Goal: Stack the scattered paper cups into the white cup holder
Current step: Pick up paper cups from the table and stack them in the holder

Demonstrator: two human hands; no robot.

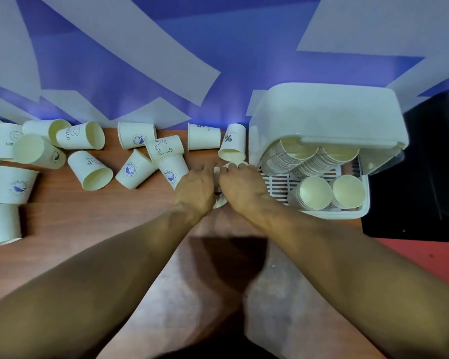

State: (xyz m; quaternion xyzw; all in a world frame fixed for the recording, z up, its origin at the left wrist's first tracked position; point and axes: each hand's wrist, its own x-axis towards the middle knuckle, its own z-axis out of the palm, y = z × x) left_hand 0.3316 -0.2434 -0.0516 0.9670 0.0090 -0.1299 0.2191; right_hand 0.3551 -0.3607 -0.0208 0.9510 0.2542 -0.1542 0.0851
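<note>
wooden tabletop [94, 218] strewn with paper cups; left hand [196, 189] and right hand [241, 186] both curl around 1 small cup stack [222, 200], white cup holder [322, 216] just beside at 3 o'clock, right hand nearer.

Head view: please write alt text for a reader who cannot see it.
Two bare hands, left hand and right hand, meet around a paper cup on a wooden table. Loose cups lie scattered to the left; an open white cup holder with stacked cups stands at right.
</note>
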